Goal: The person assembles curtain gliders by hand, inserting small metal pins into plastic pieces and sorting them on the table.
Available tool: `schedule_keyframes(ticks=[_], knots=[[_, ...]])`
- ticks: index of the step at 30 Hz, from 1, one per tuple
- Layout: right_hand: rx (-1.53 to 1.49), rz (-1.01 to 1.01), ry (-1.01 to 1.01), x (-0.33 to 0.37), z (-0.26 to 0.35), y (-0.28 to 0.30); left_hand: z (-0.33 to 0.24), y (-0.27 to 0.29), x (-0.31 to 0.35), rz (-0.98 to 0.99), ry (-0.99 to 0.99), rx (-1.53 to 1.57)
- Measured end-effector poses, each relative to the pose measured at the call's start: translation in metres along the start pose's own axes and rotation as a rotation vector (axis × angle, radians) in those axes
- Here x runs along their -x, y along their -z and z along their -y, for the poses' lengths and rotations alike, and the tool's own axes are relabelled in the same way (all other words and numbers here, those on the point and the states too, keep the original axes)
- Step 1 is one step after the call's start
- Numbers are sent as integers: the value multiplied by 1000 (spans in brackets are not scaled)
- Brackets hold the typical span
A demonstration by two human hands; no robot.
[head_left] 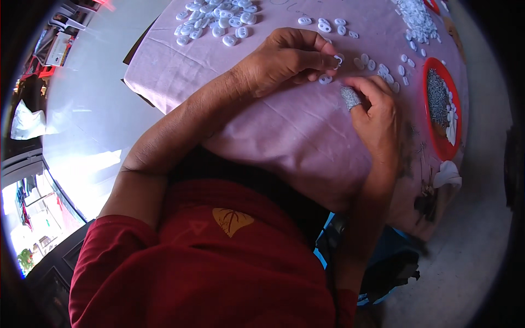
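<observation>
My left hand (295, 61) is above the pink cloth, thumb and fingers pinching a small white plastic piece (339, 59) with a curved edge. Close to its right, my right hand (377, 112) has its thumb and index finger drawn together, and whatever may be between them is too small to make out. A grey wrap (350, 98) covers the right thumb. One white oval piece (325, 80) lies just under the left fingertips. Several loose white pieces (384, 71) are scattered beyond the right hand.
A pink cloth (273, 131) covers the table. Finished-looking white ovals (219, 16) form a pile at the far left, and small white parts (418, 22) at the far right. A red basin (459, 117) at the right edge holds small grey metal parts (437, 93) and white pieces.
</observation>
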State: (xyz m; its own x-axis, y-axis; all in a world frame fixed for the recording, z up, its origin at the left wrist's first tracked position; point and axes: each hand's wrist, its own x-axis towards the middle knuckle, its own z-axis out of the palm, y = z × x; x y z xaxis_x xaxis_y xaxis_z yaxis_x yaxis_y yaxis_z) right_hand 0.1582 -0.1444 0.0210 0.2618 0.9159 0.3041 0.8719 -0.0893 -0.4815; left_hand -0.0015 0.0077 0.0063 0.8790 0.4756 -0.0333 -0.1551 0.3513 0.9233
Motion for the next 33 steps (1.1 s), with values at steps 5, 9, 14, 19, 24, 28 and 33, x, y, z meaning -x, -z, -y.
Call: schedule_keyframes(ticks=[5, 9, 14, 19, 24, 28, 33], knots=[[93, 15, 49, 0, 0, -5, -1, -1, 1, 18, -13, 14], [9, -44, 77, -1, 3, -3, -1, -2, 3, 15, -16, -14], [-349, -57, -26, 1, 11, 2, 0, -6, 4, 7, -31, -106], [-339, -54, -68, 2, 16, 3, 3, -7, 3, 31, -68, -121], [-216, -106, 74, 0, 15, 3, 3, -9, 4, 38, -77, -169], [-240, -95, 54, 1, 13, 1, 2, -10, 4, 34, -66, -190], [-255, -111, 23, 2, 13, 1, 3, -9, 4, 30, -71, -172]])
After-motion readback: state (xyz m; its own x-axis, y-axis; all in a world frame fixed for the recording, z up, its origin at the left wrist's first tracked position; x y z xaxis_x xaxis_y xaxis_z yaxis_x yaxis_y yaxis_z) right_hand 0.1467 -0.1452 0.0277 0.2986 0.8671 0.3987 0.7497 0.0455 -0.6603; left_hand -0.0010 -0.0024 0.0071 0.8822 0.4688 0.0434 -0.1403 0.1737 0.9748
